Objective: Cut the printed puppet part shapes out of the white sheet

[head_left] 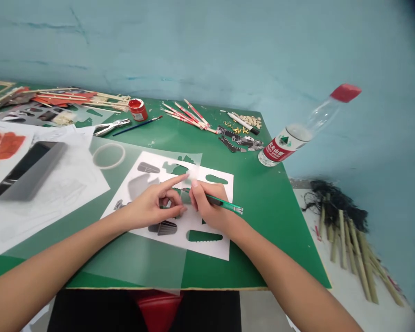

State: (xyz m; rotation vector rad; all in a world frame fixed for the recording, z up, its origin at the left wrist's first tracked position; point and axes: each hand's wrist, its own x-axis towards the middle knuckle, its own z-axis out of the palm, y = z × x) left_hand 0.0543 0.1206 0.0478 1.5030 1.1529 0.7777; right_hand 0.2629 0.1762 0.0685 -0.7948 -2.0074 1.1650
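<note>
Pinching the green utility knife [228, 205], the right hand [211, 214] holds it tilted over the white cut-out sheet [212, 251]. The left hand [154, 203], index extended and the others curled, rests on this sheet, atop the green table [276, 230].

right hand [212, 213]: holding green cutter [224, 203] | left hand [150, 203]: over white cut-out sheet [193, 221] | bottle [280, 146]: table's [273, 221] right side
</note>
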